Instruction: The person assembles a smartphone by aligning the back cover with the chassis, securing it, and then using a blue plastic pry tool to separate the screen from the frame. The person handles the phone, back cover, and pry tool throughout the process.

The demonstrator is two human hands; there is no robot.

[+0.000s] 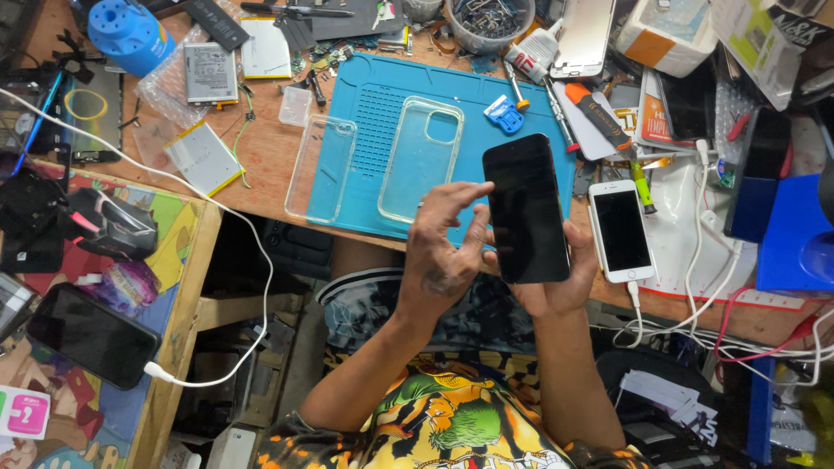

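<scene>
Black phone: held upright above the table edge at 6 o'clock of the blue mat, screen dark. Right hand cupped behind its lower half, gripping the edges. Left hand at its 9 o'clock, fingers spread loose, thumb tip touching the side, gripping nothing. Probably light, stiff, slick glass, fragile; best taken by the side rims. White phone on a cable at 3 o'clock; two clear cases at 11 o'clock
</scene>
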